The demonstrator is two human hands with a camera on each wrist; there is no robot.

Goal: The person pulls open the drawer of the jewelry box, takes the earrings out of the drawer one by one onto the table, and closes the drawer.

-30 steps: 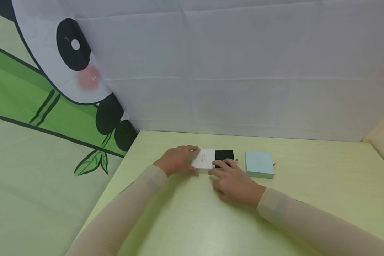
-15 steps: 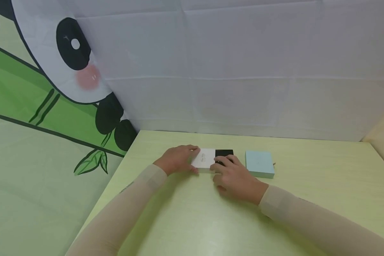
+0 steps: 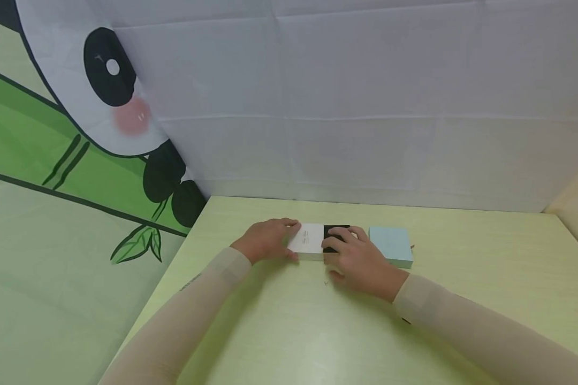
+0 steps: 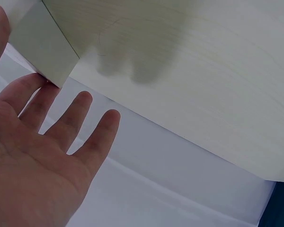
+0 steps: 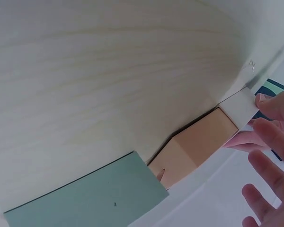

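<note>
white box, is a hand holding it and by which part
The left hand grips the white box by its left end; whether the right hand also grips it cannot be told.

White cloth hangs behind my pale table; cartoon eye, green bamboo printed at left. I note a light-blue box lying flat.

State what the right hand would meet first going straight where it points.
Probably the white rectangular cardboard-looking box, just ahead of the right hand; depth is unclear, so the black rectangular section beneath might come first.
</note>
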